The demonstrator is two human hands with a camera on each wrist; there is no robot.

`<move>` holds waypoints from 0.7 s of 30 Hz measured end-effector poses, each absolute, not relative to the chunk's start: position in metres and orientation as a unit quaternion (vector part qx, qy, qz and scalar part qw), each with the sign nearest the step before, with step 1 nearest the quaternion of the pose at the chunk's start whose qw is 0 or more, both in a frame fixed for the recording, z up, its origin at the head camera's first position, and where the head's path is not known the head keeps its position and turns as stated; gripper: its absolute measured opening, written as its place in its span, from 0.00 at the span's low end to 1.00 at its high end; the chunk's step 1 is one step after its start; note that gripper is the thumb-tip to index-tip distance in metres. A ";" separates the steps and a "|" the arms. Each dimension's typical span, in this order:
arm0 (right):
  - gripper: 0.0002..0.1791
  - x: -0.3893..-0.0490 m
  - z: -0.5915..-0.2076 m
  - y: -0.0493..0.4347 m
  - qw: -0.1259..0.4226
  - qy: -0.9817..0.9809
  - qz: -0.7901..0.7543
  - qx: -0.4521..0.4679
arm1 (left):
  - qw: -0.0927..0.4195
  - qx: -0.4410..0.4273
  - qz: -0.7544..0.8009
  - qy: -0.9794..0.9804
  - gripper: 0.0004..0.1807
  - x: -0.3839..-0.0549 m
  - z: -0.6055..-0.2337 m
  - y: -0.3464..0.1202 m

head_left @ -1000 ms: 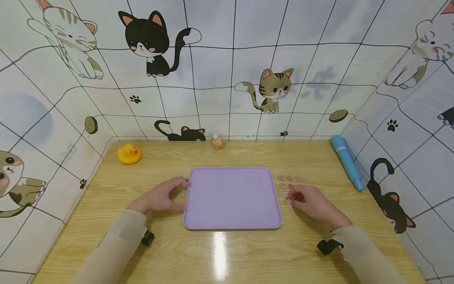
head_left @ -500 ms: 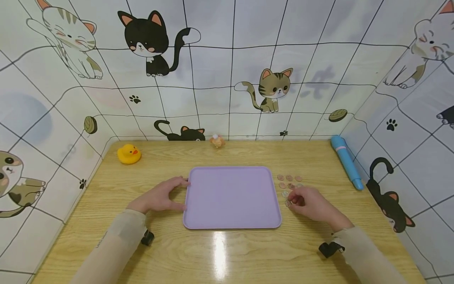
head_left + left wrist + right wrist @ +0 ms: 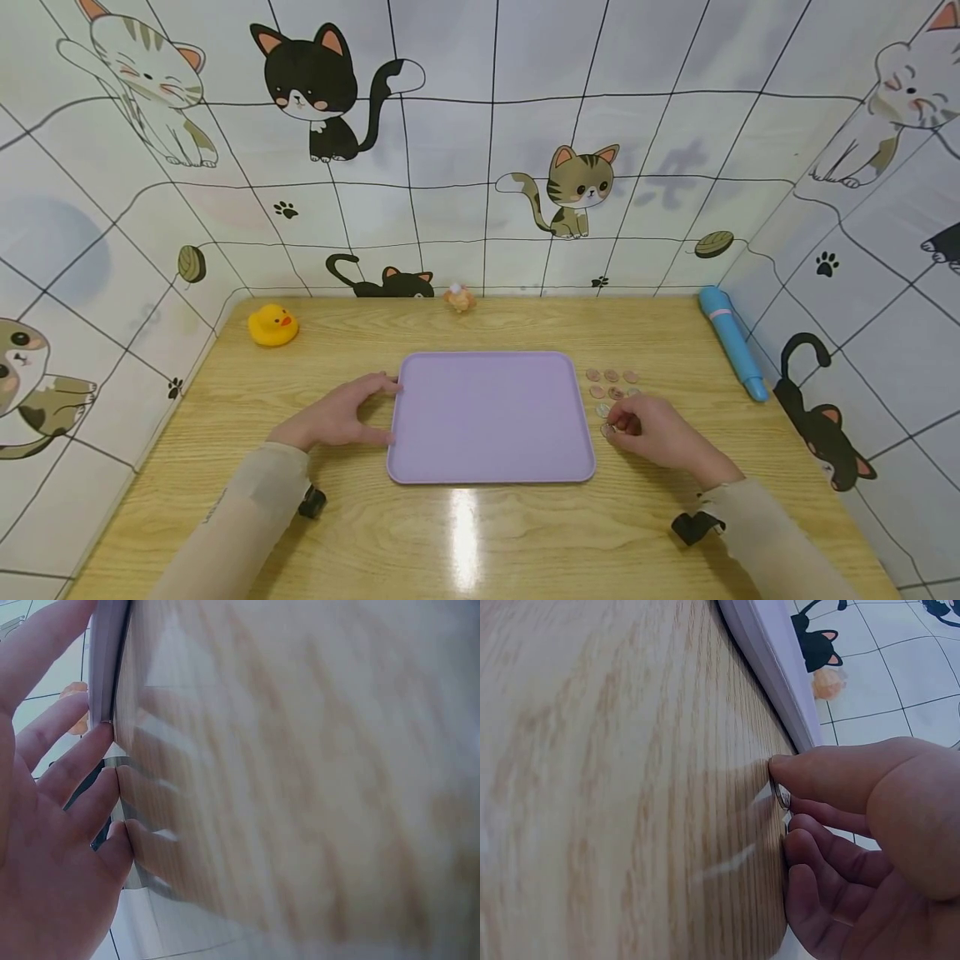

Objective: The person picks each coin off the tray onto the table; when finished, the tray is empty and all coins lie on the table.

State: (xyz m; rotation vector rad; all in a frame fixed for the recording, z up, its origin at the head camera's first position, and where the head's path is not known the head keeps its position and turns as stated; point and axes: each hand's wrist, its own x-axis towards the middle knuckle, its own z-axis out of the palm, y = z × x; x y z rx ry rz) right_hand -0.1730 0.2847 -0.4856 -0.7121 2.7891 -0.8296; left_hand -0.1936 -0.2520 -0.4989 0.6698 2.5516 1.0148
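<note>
A lilac tray [image 3: 491, 417] lies flat in the middle of the table in the head view. My left hand [image 3: 341, 414] is at its left edge, thumb and fingers spread and fairly straight, fingertips touching the rim. Right of the tray, my right hand [image 3: 660, 432] pinches a silver coin [image 3: 607, 430] at the table surface, its fingers partly hiding it. In the right wrist view this coin [image 3: 781, 793] shows between thumb and fingers, slightly tilted. Just behind lie another silver coin [image 3: 603, 410] and several copper coins [image 3: 611, 376] in rough rows. The hand partly covers one more coin [image 3: 633, 391].
A yellow rubber duck [image 3: 273, 325] sits at the back left, and a small orange figurine [image 3: 460, 297] at the back middle. Along the right edge lies a light-blue marker-like stick [image 3: 733, 343]. Cat-patterned walls [image 3: 450, 208] enclose the table [image 3: 360, 533] at the back and sides.
My right hand has shifted very slightly, uncovering a copper coin behind it; the nearest silver coin has slid a little left and is more covered by the fingers. The left hand and tray stay put.
</note>
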 end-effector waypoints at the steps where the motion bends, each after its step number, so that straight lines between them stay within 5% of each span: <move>1: 0.05 -0.173 -0.486 0.285 0.072 0.929 -0.276 -0.236 | 0.158 0.233 0.353 0.892 0.43 -0.194 -0.499 -0.252; 21: 0.07 -0.174 -0.480 0.294 0.054 0.932 -0.311 -0.178 | 0.151 0.243 0.355 0.890 0.42 -0.197 -0.505 -0.255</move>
